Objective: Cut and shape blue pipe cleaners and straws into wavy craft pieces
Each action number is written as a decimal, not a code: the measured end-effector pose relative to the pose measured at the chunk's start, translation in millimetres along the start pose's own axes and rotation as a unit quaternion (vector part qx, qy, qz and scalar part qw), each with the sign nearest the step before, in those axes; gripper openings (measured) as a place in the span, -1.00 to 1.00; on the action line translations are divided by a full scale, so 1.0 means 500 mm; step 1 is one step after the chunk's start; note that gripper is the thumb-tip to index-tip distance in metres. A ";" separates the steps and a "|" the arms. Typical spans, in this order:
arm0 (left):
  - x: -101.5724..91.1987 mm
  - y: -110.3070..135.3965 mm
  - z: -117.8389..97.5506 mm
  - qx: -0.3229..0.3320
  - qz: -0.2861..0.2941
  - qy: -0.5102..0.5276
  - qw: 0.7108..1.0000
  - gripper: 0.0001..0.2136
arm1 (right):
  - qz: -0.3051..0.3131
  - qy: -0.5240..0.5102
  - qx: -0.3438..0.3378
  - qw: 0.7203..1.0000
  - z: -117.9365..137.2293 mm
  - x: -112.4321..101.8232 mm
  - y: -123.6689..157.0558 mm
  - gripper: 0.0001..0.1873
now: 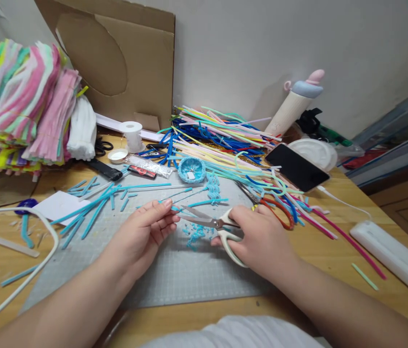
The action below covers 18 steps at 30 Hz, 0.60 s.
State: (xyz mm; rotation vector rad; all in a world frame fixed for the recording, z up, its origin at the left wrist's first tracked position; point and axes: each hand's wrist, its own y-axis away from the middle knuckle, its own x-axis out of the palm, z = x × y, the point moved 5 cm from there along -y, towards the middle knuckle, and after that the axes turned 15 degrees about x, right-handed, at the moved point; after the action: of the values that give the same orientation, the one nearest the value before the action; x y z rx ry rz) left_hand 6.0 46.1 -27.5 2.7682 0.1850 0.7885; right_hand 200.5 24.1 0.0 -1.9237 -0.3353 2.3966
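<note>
My left hand (153, 222) pinches a thin blue pipe cleaner (181, 193) between thumb and fingers above the cutting mat. In my right hand (258, 237) are white-handled scissors (215, 223), fingers through the loops. Their blades are parted and point left, close to the left fingertips and the pipe cleaner. Blue fuzz clippings (195, 235) lie on the mat just below the blades. Beyond the hands sit a small round blue bowl-shaped piece (191, 170) and a braided-looking blue piece (213, 187). Whether the blades touch the pipe cleaner I cannot tell.
Cut blue pipe cleaners (95, 205) are scattered on the grey cutting mat (153, 287). Colourful pipe cleaners (218, 140) pile at the back. A phone (298, 166), orange-handled scissors (279, 212) and a power strip (392, 256) lie right. Bundled pipe cleaners (26, 106) stand left, beside cardboard (146, 63).
</note>
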 end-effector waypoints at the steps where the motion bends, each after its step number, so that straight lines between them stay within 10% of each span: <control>1: -0.001 0.001 0.002 -0.010 -0.004 0.010 1.000 -0.92 | 0.000 -0.003 -0.002 1.000 0.000 0.000 0.000 -0.76; 18: -0.003 0.004 0.006 -0.033 -0.023 0.035 0.999 -0.91 | 0.008 -0.024 -0.005 1.000 0.003 -0.001 0.002 -0.66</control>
State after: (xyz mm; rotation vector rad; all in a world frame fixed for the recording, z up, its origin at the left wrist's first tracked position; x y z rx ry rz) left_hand 6.1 43.4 -30.1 2.6676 0.2299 0.8650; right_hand 199.3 23.0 0.3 -1.8835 -0.3357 2.4588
